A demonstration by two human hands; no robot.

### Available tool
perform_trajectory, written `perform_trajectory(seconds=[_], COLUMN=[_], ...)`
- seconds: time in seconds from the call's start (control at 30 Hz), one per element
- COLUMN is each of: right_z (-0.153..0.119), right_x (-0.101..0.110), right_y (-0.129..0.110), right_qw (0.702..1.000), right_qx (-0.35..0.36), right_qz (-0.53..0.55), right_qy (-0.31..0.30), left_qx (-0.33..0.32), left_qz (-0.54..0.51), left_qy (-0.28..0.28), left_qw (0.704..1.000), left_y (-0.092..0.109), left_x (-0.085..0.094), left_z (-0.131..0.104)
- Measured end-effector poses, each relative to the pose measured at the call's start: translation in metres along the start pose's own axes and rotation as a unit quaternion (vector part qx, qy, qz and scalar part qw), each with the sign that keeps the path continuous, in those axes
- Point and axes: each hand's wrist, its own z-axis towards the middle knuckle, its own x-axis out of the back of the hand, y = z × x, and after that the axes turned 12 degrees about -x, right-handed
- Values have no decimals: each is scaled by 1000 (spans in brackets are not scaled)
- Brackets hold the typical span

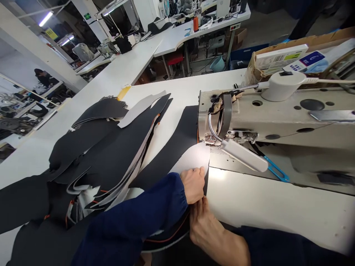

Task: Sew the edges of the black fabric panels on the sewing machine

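A light grey fabric piece [191, 157] lies on a long black panel [174, 136], and both reach under the presser foot [210, 139] of a sewing machine [277, 114]. My left hand [193, 184] has its fingers curled and pressed on the grey piece, close to its right edge. Just below it, my right hand [206, 229] grips the black panel's edge with fingers together; its thumb is hidden. The panel's lower part, with an orange line [172, 236] along it, hangs toward me under my left sleeve.
Stacked black panels [111, 155] with grey undersides cover the table's left. A small lamp [245, 155] on a flexible neck hangs before the machine head. Blue-handled snips [277, 170] lie on the machine bed. Behind stands a cardboard box [252, 68]; more worktables [177, 40] are farther back.
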Motion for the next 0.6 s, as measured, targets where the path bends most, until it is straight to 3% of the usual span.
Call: perform_trajectory(seconds=[0.17, 0.4, 0.6], right_z=[14, 27, 37], right_x=[14, 14, 6], right_y=[19, 37, 52], right_qw=[997, 998, 998], right_qx=[18, -13, -3], right_qz=[-34, -26, -6], right_qy=[-70, -52, -67], left_qx=[-4, -6, -41], left_qz=[14, 29, 20], left_qy=[23, 41, 26], left_qw=[1000, 999, 999], left_y=[-5, -15, -18], left_x=[2, 13, 15], left_z=[13, 28, 13])
